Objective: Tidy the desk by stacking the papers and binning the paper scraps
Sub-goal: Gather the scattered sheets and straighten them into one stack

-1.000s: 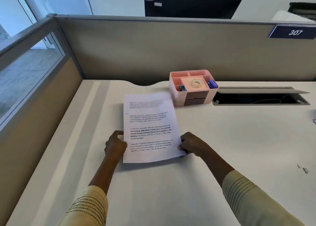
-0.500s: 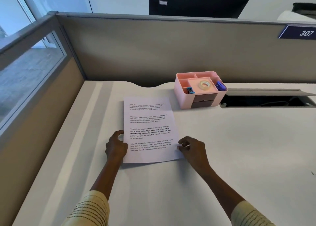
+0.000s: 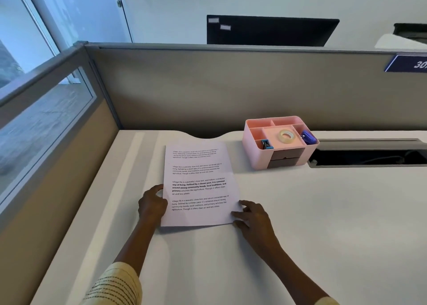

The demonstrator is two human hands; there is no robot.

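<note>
A stack of printed white papers (image 3: 198, 184) lies flat on the white desk (image 3: 323, 212), left of centre. My left hand (image 3: 151, 204) is at the stack's left edge with its fingers curled round that edge. My right hand (image 3: 251, 214) lies at the lower right corner, its fingers loosely spread and the fingertips touching the paper's edge. No paper scraps and no bin are in view.
A pink desk organiser (image 3: 279, 141) holding a tape roll (image 3: 287, 136) and small blue items stands behind the papers to the right. An open cable slot (image 3: 369, 155) runs along the back right. Grey partition walls (image 3: 208, 85) close the desk's back and left.
The papers have been lowered flat onto the desk. My right hand has let go of its pinch and spread its fingers at the corner. The view has tilted up and left.
</note>
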